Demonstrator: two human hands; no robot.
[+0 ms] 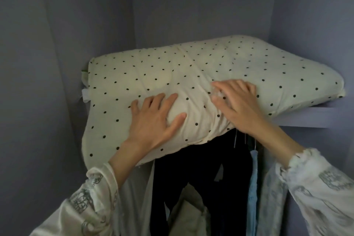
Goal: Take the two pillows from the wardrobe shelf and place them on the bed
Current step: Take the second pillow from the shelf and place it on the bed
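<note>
Inside a grey-walled wardrobe, dark and pale-blue clothes (252, 188) hang at six o'clock below the shelf (306, 119). Above them the left hand (155, 120) lies spread, palm down, pressing the front bulge of the dotted cream pillow (239, 63); the right hand (237, 101), at four o'clock from centre, rests open-fingered on it. The pillow lies on the shelf, its near left corner sagging over the edge.

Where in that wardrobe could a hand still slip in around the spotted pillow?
Free space lies above the spotted pillow, up to the back wall. A bare strip of shelf shows under its right end. Crowded: the left hand and right hand press its front, and hanging clothes fill the space below.
</note>
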